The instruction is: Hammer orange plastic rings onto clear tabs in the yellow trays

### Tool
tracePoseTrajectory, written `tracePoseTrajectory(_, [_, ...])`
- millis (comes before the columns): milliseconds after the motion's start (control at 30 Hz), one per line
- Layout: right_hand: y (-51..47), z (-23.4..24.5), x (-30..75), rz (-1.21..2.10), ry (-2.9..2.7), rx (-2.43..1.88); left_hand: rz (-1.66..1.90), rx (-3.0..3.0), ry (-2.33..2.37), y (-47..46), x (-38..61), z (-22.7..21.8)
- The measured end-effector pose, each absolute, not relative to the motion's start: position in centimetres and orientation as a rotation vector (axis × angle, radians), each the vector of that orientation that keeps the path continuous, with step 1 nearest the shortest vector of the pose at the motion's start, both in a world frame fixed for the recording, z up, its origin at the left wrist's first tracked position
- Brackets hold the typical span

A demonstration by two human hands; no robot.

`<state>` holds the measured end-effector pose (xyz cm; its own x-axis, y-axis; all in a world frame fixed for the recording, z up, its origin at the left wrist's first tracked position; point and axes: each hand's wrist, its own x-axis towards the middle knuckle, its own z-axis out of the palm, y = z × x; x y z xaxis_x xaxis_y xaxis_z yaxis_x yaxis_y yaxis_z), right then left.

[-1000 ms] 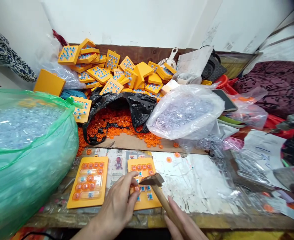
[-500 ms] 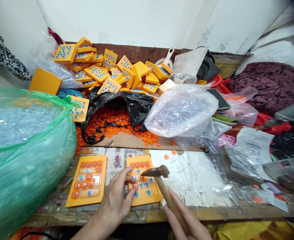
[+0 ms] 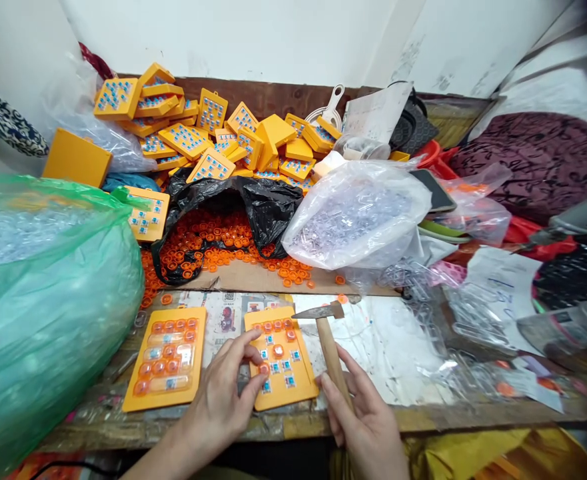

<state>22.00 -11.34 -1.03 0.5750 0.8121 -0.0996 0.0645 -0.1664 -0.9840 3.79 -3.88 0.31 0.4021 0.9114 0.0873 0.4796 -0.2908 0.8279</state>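
My right hand (image 3: 360, 413) is wrapped round the wooden handle of a hammer (image 3: 330, 353). Its metal head is raised over the right side of a yellow board (image 3: 300, 373), with the pointed end to the left. The board carries blue-and-white pieces and several orange caps along its top row, plus one near the middle. At the board's left edge, my left hand (image 3: 230, 377) has its thumb and a fingertip closed about an orange cap (image 3: 263, 369). Left of that hand lies a second yellow board (image 3: 166, 393), fitted with orange caps and clear covers.
A black bag (image 3: 273, 207) spills loose orange caps (image 3: 218, 233) behind the boards. White (image 3: 358, 213) and green (image 3: 68, 313) bags hold clear plastic pieces. Yellow boards (image 3: 186, 141) are heaped at the back. Clear parts, papers and a phone (image 3: 434, 190) crowd the right.
The hammer has lifted away from the board and its head has turned more level. An orange cap now shows near the board's middle, where the hammer head was. The view has shifted slightly.
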Motion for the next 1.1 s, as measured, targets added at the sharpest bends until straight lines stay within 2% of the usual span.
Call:
tracePoseTrajectory(133, [-11.0, -0.8, 23.9, 0.888, -0.781, -1.725, 0.745, 1.923, 1.177, -4.0, 3.8, 0.3])
tracePoseTrajectory(300, [-8.5, -0.4, 27.7, 0.519, -1.33, -1.933, 0.771, 1.887, 1.216, -4.8, 3.5, 0.3])
tracePoseTrajectory(400, [-7.5, 0.3, 28.2, 0.388, -1.463, -1.96, 0.819, 1.86, 1.275, -5.5, 3.4, -0.1])
tracePoseTrajectory(500, [-7.1, 2.0, 26.2, 0.198, -1.677, -1.845, 0.791, 1.817, 1.289, -5.6, 3.6, -0.4])
tracePoseTrajectory(567, [-6.6, 3.6, 24.0, 0.125, -2.072, -1.646, 0.738, 1.793, 1.267, -5.2, 3.9, -0.5])
tracePoseTrajectory(700, [-4.8, 6.2, 20.6, 0.324, -2.799, -1.284, 0.67, 1.844, 1.219, -3.9, 4.4, -0.6])
tracePoseTrajectory(967, [-0.3, 8.4, 19.6, 0.486, -3.303, -0.749, 0.713, 1.966, 1.208, -2.8, 4.3, -1.7])
tracePoseTrajectory(1100, [1.3, 9.0, 18.9, 0.594, -3.424, -0.629, 0.661, 1.95, 1.241, -2.7, 4.3, -1.5])
